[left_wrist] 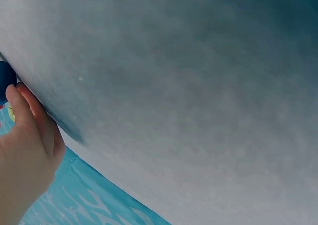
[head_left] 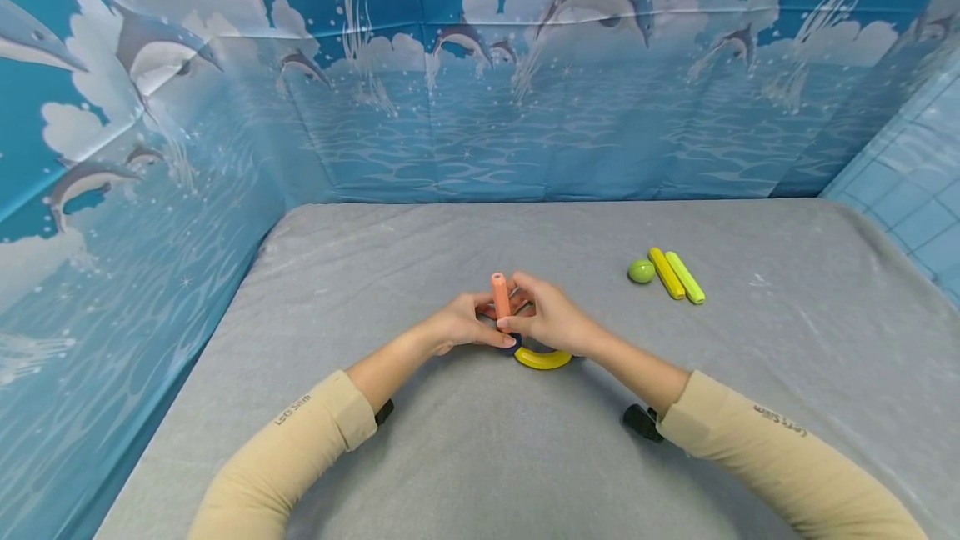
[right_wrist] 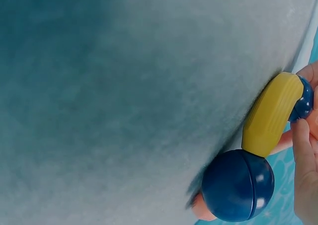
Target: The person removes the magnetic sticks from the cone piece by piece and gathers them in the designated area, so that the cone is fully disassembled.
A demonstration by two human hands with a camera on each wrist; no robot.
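An orange rod (head_left: 500, 297) stands nearly upright in the head view, its lower end at a dark blue ball (head_left: 513, 345). My right hand (head_left: 551, 313) pinches the rod between thumb and fingers. Thumb and fingers of my left hand (head_left: 461, 325) hold the blue ball, which also shows at the left edge of the left wrist view. A curved yellow piece (right_wrist: 273, 113) joins that ball to a second blue ball (right_wrist: 238, 185), hidden mostly by my right hand in the head view. Beside the second ball, an orange piece (right_wrist: 202, 209) peeks out.
To the right on the grey cloth (head_left: 360, 265) lie a green ball (head_left: 641, 271), a yellow rod (head_left: 667, 273) and a lime-yellow rod (head_left: 686, 277). Behind the surface hangs a blue dolphin-print curtain (head_left: 487, 123), with more of it along the left.
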